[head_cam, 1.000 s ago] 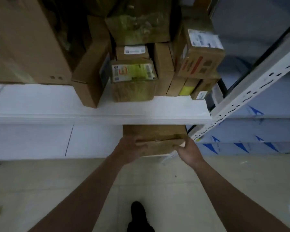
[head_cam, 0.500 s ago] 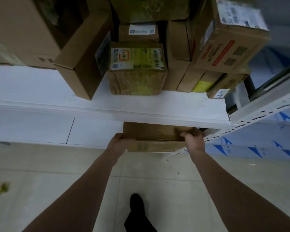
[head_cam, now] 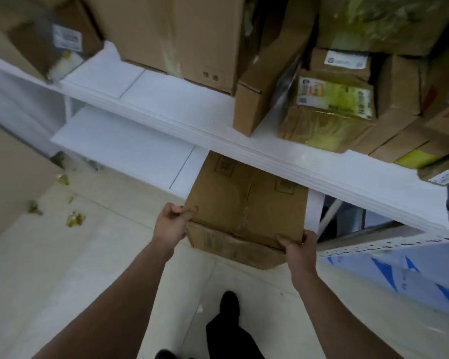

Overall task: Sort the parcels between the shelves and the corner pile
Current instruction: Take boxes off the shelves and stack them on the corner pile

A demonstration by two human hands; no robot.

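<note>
Below the white upper shelf, a brown cardboard parcel is held in both bare hands, its far end tucked under the shelf edge and its near end projecting out over the tiled floor. Left hand: fingers curled closed over the near left corner, thumb on the top face. Right hand: fingers wrapped closed around the near right corner, gripping the lower edge. Whether the parcel rests on the lower shelf or hangs free in the hands cannot be told, since its far end is hidden. The near face looks creased and slightly crushed, which suggests soft board that may buckle under a corner grip. Principal risks, as judged from this position: (1) the top face may catch on the underside of the upper shelf if the parcel is raised while it lies beneath that edge; (2) a hold confined to two near corners leaves the far end unsupported, so the load may tip forward or slip as it travels; (3) a knock to the upper shelf could disturb the boxes stacked above, notably the narrow carton and the green-labelled parcel, both standing near the shelf front. The metal upright lies just beside the right hand, so knuckle contact there is plausible.
</note>
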